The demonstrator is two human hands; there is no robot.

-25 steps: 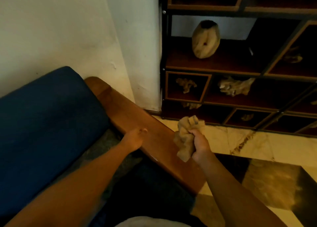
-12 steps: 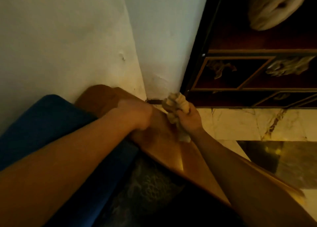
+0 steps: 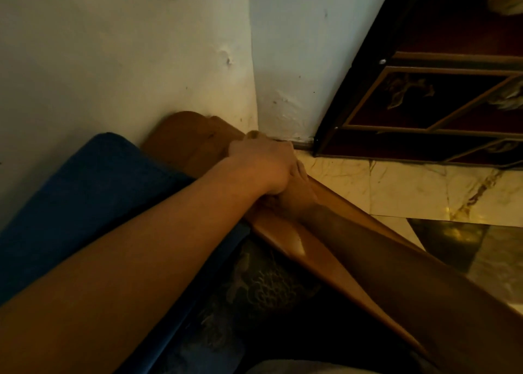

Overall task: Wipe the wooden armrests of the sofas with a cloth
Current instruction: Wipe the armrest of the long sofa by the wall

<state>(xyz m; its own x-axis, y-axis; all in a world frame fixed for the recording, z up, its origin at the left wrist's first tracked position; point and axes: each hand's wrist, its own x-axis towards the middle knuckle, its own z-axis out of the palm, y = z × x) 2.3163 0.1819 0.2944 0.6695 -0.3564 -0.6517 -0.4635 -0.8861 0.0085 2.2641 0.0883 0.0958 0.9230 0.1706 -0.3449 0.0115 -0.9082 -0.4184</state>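
Observation:
The wooden armrest (image 3: 283, 232) runs from the wall corner down to the lower right, beside the sofa's blue back cushion (image 3: 99, 189). My left hand (image 3: 263, 164) lies on the armrest's far end near the wall, knuckles up, its fingers bent out of sight. It covers most of my right hand (image 3: 300, 175), whose forearm lies along the armrest. A small tan bit of the cloth (image 3: 252, 134) peeks out past my left knuckles. The rest of the cloth and my right fingers are hidden.
A white wall (image 3: 141, 48) with a jutting corner stands right behind the armrest's end. A dark wooden display cabinet (image 3: 424, 104) stands at the right on the marble floor (image 3: 396, 187). Dark patterned fabric (image 3: 263, 288) covers the seat below the armrest.
My head has leaned in closer. My right hand carried the cloth up the armrest toward the wall end, and my left hand slid up and now lies over it.

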